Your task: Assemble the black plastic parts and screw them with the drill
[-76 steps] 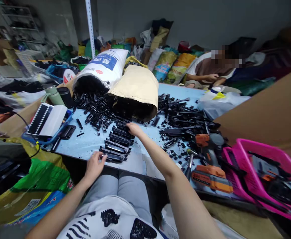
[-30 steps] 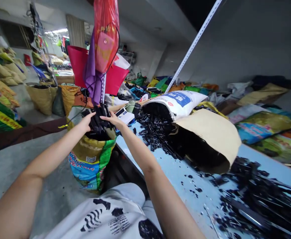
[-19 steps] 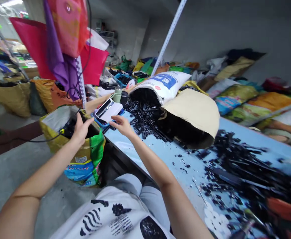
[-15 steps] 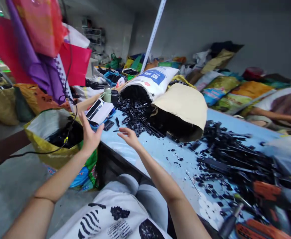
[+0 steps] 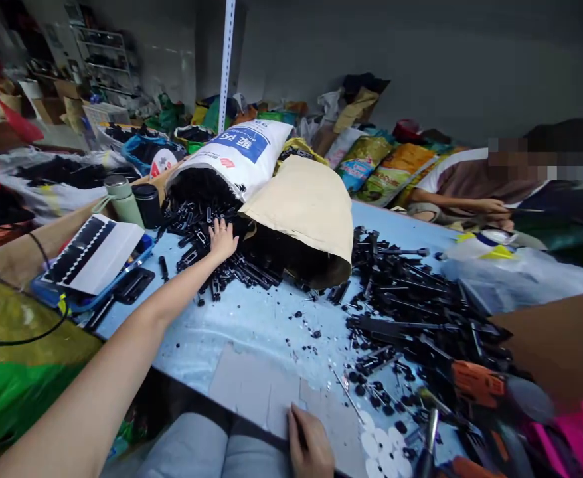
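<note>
My left hand (image 5: 222, 239) reaches far forward with fingers spread, lying on the heap of small black plastic parts (image 5: 206, 229) spilling from the white sack (image 5: 232, 156). My right hand (image 5: 309, 443) rests at the near edge of the blue table (image 5: 251, 318), fingers lying loosely on a grey cardboard patch (image 5: 256, 392), holding nothing that I can see. A tan sack (image 5: 304, 202) lies open beside the white one, with more black parts at its mouth.
A large heap of long black parts (image 5: 411, 305) covers the table's right side, with an orange drill (image 5: 475, 385) and a pink basket (image 5: 570, 431) nearby. A blue tray with a striped card (image 5: 92, 255), a green flask (image 5: 119, 199) and a black cup (image 5: 148, 204) stand left. Another person (image 5: 475, 189) sits across the table.
Both hands dropped a bundle of black parts into the green-yellow bag at my left. My view swung back to the table; my left hand reached to the spilled heap and my right hand settled at the near edge.
</note>
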A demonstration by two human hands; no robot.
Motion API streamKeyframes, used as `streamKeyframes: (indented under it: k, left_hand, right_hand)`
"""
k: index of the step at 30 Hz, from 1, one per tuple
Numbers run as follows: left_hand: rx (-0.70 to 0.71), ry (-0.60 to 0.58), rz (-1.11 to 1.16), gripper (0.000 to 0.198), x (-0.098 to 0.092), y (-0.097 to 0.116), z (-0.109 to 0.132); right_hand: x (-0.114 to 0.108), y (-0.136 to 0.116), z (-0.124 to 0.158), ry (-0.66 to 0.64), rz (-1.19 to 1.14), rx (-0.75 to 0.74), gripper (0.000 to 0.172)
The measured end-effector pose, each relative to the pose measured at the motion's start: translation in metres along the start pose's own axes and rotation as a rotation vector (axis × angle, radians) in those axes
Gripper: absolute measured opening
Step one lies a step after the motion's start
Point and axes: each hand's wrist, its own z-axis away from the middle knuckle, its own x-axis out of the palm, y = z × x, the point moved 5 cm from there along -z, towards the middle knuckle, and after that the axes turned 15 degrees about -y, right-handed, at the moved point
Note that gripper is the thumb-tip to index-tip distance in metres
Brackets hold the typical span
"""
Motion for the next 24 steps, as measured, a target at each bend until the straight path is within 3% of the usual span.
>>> streamKeyframes:
  k: [2,4,6,9,12,16,18,20,22,24]
  left_hand:
    - [0.021,-0.113,-0.075,0.05,0.024,0.002,-0.038]
    - [-0.029,-0.212,-0.129,0.049,0.044,-0.003,-0.059]
    - [-0.107,-0.224,-0.168,0.052,0.054,-0.017,-0.065]
    - [-0.143,-0.161,-0.216,0.057,0.052,-0.044,-0.054]
    - [-0.148,-0.148,-0.263,0.057,0.041,-0.072,-0.031]
    - [-0.155,-0.156,-0.311,0.056,0.027,-0.095,0.002]
    - [-0.167,-0.166,-0.345,0.051,0.024,-0.098,0.015]
    - [-0.177,-0.159,-0.396,0.046,0.022,-0.094,0.025]
    - [-0.189,-0.124,-0.465,0.041,0.021,-0.086,0.031]
    - [-0.211,-0.095,-0.527,0.035,0.022,-0.078,0.035]
  right_hand:
    - [0.001,0.0,0.003,0.054,0.056,-0.027,0.024]
    - [-0.002,-0.007,-0.005,0.089,0.073,-0.08,0.021]
    - [-0.011,-0.016,-0.021,0.066,0.071,-0.169,0.019]
    - [-0.034,-0.025,-0.063,-0.003,0.116,-0.306,0.017]
    - [-0.053,-0.023,-0.131,-0.033,0.185,-0.305,0.014]
    - [-0.042,-0.04,-0.264,-0.13,0.238,-0.242,0.031]
    - [-0.026,-0.054,-0.334,-0.15,0.322,-0.033,0.05]
    - [0.0,-0.065,-0.39,-0.364,0.381,0.237,0.062]
    - [0.021,-0.082,-0.425,-0.451,0.369,0.259,0.056]
    - [0.032,-0.089,-0.439,-0.468,0.365,0.226,0.057]
